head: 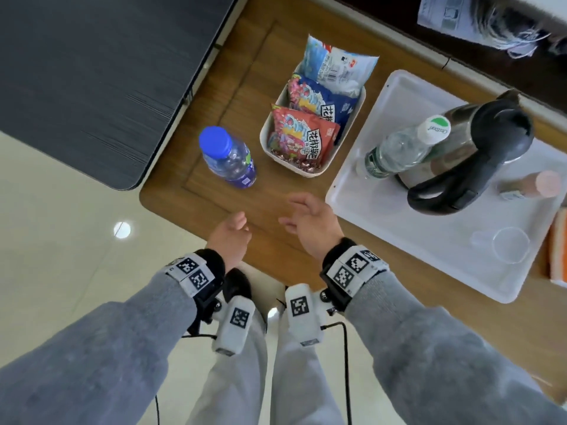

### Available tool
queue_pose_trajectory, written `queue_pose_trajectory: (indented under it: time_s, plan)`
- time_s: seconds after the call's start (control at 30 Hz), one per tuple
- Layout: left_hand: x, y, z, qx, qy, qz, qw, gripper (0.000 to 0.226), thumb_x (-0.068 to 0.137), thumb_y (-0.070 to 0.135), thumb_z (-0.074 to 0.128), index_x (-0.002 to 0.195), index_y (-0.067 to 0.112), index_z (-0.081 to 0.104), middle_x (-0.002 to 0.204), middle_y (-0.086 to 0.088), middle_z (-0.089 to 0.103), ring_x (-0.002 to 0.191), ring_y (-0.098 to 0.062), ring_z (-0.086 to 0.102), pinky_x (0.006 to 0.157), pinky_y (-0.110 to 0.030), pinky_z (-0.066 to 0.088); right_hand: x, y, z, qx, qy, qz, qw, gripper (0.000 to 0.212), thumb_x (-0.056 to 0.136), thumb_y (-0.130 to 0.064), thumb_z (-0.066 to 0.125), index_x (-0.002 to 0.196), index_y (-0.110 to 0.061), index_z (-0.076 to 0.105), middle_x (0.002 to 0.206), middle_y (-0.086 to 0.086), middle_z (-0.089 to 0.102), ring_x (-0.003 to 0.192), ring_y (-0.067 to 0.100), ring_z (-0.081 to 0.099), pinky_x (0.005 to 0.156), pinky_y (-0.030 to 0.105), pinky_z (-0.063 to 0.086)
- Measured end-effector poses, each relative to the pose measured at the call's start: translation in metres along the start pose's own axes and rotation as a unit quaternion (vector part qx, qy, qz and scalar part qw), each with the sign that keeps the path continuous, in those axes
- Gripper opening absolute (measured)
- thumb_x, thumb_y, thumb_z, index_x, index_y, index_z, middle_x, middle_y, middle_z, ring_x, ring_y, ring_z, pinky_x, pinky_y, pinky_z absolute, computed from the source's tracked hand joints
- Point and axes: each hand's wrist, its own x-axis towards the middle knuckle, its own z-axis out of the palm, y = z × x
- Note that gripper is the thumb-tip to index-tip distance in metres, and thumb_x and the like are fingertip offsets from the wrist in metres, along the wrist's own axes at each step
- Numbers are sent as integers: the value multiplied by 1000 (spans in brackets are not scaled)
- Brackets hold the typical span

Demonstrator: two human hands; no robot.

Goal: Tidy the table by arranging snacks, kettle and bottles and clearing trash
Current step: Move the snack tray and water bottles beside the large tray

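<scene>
Both my hands are empty with fingers loose, left hand (230, 237) and right hand (310, 223) over the near counter (214, 96) edge. Snacks (306, 133) sit in the basket (266, 139) ahead of my right hand; kettle (478, 148) and clear bottle (399, 148) are on the tray (399, 240) to its right. Looks mostly done: the blue-capped bottle (228, 157) ahead of my left hand stands loose, likely next

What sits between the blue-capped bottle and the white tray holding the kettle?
In the head view, the white snack basket with its snack packets stands between the blue-capped bottle and the white tray, apart from both.
</scene>
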Motion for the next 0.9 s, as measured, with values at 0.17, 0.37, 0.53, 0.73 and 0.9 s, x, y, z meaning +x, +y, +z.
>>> queue_pose_trajectory:
  time_s: [0.17,0.37,0.53,0.73,0.9]
  plan:
    - [27,50,-28,-38,59,64,995,60,94,-4,48,149,14,35,153,-11,42,140,-26,42,115,-42,36,16,-41,-7,1,6,-76,997,67,77,-15,57,143,-24,50,146,-7,57,127,27,64,112,52,47]
    - [25,96,-5,-75,-41,165,983,63,89,-21,38,144,9,45,134,-6,59,115,-13,59,87,-17,47,35,-52,-16,-21,33,-102,994,81,78,-12,65,152,-32,40,153,-3,54,136,20,57,109,52,51]
    - [10,93,17,-22,-62,196,978,49,92,-7,51,137,14,52,119,4,66,110,-6,61,99,-18,47,40,-18,-19,-43,59,-90,993,73,73,-30,60,142,-48,42,135,-9,66,118,26,69,103,53,55]
    - [-11,67,38,11,-142,186,972,52,95,1,52,144,17,47,135,-2,61,127,-13,55,115,-38,37,-18,9,-32,-55,99,-46,992,72,81,-31,58,150,-41,37,132,-2,68,114,24,70,102,47,56]
    - [-42,61,50,61,-196,212,955,46,95,21,50,129,52,52,136,22,56,131,-1,48,118,-36,32,-62,34,-45,-43,129,-47,990,69,84,-19,57,151,-28,42,123,0,71,97,13,70,88,35,59]
